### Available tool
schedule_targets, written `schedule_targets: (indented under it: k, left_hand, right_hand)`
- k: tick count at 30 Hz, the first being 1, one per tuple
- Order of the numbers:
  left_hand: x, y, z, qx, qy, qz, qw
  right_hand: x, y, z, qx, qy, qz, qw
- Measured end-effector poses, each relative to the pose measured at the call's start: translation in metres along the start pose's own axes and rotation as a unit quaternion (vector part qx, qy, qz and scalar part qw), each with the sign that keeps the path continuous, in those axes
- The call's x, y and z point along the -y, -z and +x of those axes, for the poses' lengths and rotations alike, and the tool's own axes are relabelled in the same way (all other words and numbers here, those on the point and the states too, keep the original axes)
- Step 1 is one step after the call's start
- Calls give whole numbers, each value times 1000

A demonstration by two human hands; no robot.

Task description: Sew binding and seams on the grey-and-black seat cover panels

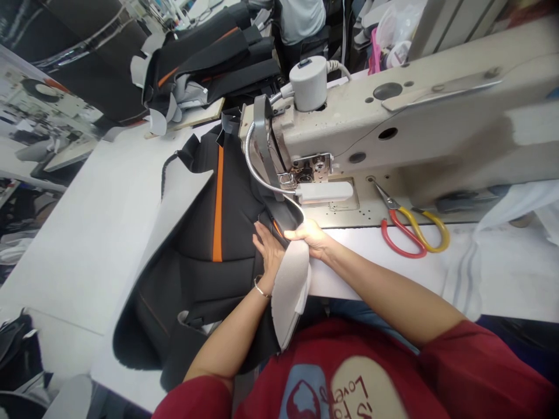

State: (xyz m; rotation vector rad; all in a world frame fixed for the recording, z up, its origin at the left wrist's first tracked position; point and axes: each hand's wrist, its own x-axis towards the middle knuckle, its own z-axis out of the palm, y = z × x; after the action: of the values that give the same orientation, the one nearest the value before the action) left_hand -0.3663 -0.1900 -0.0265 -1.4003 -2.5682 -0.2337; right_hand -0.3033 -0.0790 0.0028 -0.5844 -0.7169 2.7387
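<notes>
A black padded seat cover (238, 201) with an orange stripe and pale grey backing lies at the left of the sewing machine (362, 137), its right edge running in under the machine's head. My left hand (269, 250) rests on the cover with its fingers stretched out flat. Just to the right, my right hand (311, 237) pinches the cover's edge, thumb on top, where a pale grey flap (289, 285) hangs toward my body. A white lamp bar (325, 192) on a flexible metal neck sits over the needle area, and the needle itself is hidden.
Scissors (404, 218) with red and yellow handles lie on the machine bed's front edge. White cloth (519, 233) hangs at the right. More black covers (218, 55) are piled behind the white table (87, 227). A person (301, 20) sits beyond the machine.
</notes>
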Motion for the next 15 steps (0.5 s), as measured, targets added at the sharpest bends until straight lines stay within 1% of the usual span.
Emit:
schedule_targets:
  k: [4, 8, 11, 15]
  left_hand:
    - [1, -2, 0, -10, -5, -4, 1000]
    - [3, -4, 1, -32, 2, -32, 999]
    - [6, -3, 1, -66, 3, -71, 995]
    - [7, 3, -1, -118, -13, -121, 986]
  right_hand:
    - [1, 0, 0, 5, -4, 4, 1000]
    - [3, -1, -1, 8, -5, 5, 1000]
    - [3, -1, -1, 7, 6, 3, 1000]
    - [4, -2, -2, 11, 12, -2, 1000]
